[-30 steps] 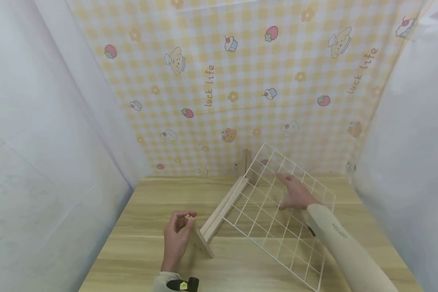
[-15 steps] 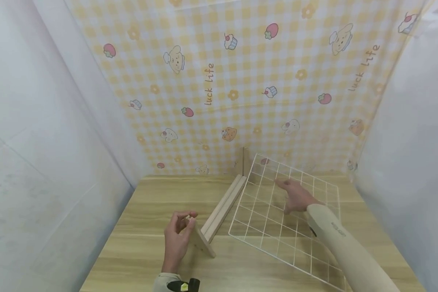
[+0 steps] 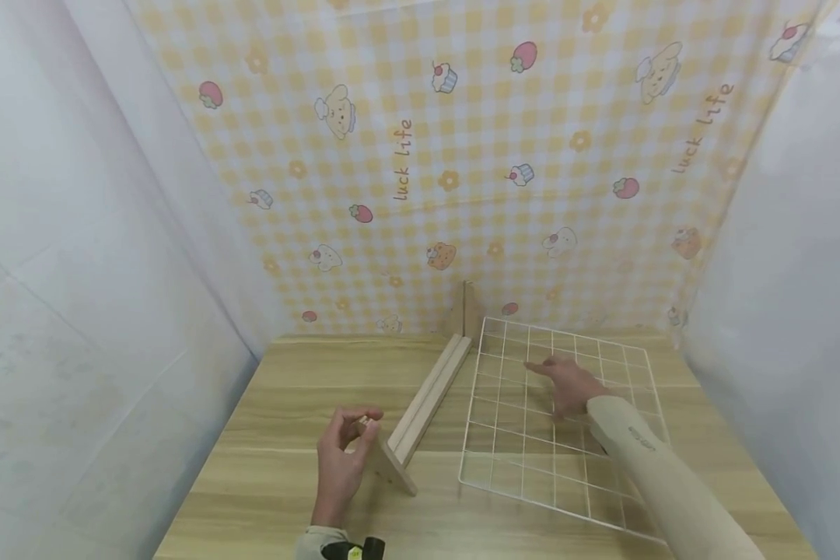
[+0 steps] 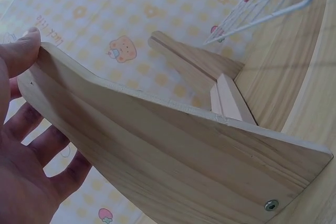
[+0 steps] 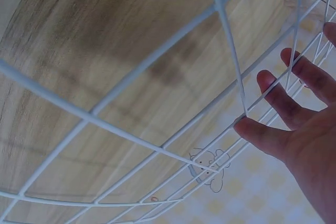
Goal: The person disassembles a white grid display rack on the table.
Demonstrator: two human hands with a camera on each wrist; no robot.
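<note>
A light wooden bench [image 3: 294, 474] with a pale grain running left to right fills the lower part of the head view. It sits in a small booth: plain white sheets [image 3: 77, 257] hang on the left and right, and behind the bench hangs a yellow checked cloth [image 3: 462, 155] printed with cartoon puppies, strawberries, cupcakes and the words "Luck life".

On the bench stands a wooden stand [image 3: 425, 398], made of a long slotted rail that runs from near the back cloth toward the person, with a flat triangular foot at each end. The left hand [image 3: 343, 459] holds the near foot upright, the thumb on its top edge and the fingers curled loosely behind the board, as the left wrist view shows. A screw head [image 4: 271, 204] sits near the low corner of that foot.

To the right of the rail lies a white wire grid [image 3: 525, 459], its left edge near the rail but apart from it. It lies nearly flat over the bench, though whether all of it touches the wood cannot be told. The right hand [image 3: 567, 385] rests on the middle of the grid with its fingers [image 5: 273, 136] straight and spread across the wires. A beige sleeve [image 3: 665, 490] covers the right forearm.
</note>
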